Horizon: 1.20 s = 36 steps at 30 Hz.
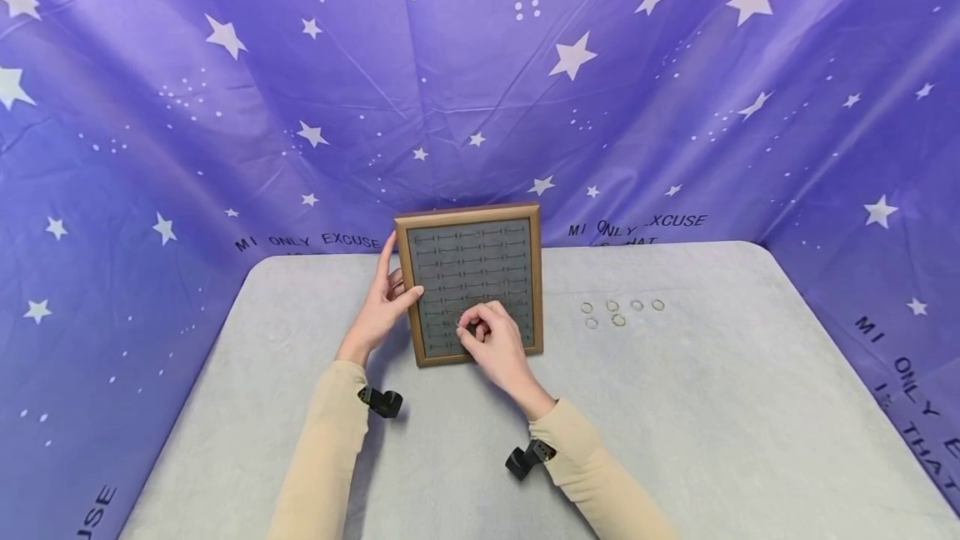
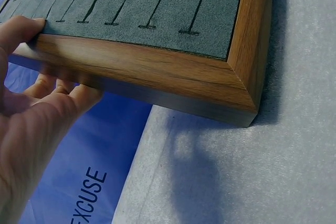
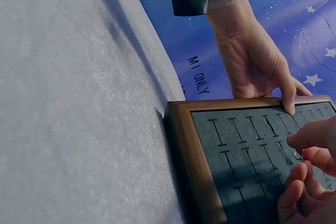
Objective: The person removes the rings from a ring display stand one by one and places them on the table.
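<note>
A wood-framed ring display board (image 1: 535,282) stands tilted up on the table, its dark grey pad (image 1: 472,248) cut with rows of I-shaped slits. My left hand (image 1: 375,317) grips the left side of the frame; in the left wrist view its thumb (image 2: 34,24) lies over the front and the other fingers go behind. In front of the lower pad, my right hand (image 1: 498,348) pinches a small ring (image 3: 298,155) between thumb and fingers, close to the slits. Most of that ring is hidden by the fingertips.
Several thin rings (image 1: 618,321) lie in two loose rows on the pale grey table (image 1: 712,407), right of the board. A purple cloth (image 1: 450,65) with white stars hangs close behind the table and at both sides. Each wrist wears a black camera (image 1: 528,458).
</note>
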Each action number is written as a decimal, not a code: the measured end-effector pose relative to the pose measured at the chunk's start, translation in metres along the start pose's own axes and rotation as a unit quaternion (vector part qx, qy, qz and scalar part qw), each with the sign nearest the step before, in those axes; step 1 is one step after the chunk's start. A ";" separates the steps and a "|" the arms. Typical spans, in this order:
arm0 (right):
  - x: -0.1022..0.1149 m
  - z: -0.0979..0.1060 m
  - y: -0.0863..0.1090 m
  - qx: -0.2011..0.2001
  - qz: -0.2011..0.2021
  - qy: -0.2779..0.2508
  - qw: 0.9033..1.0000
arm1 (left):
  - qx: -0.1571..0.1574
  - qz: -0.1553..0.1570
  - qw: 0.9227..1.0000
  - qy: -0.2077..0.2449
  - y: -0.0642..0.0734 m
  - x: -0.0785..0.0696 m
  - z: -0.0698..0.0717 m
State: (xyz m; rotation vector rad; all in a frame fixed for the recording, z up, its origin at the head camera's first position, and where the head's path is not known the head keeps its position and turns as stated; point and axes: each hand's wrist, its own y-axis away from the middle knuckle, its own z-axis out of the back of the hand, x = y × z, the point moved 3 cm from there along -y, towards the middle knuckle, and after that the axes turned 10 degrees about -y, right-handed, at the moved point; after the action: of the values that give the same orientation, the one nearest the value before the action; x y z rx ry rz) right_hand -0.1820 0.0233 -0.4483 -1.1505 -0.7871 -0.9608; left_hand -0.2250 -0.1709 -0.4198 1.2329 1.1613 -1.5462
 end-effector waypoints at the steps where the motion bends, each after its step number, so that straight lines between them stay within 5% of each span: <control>1: -0.001 0.001 0.001 -0.001 -0.001 -0.002 1.000 | -0.001 0.001 1.000 0.000 0.000 -0.001 0.000; 13: 0.000 0.016 0.011 0.009 -0.032 -0.033 0.999 | -0.007 0.001 1.000 0.008 -0.005 0.020 0.005; 33: -0.007 0.051 0.013 -0.011 -0.064 -0.055 0.996 | -0.007 -0.022 1.000 -0.005 -0.005 0.021 0.004; 36: 0.005 0.058 0.013 -0.013 -0.075 -0.050 0.996 | -0.008 -0.015 1.000 0.001 -0.004 0.018 0.003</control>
State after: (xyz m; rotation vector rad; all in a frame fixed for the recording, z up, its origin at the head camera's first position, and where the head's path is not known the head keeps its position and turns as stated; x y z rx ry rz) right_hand -0.1702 0.0797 -0.4352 -1.1812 -0.9548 -1.0461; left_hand -0.2330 -0.1735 -0.4369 1.2112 1.1963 -1.5555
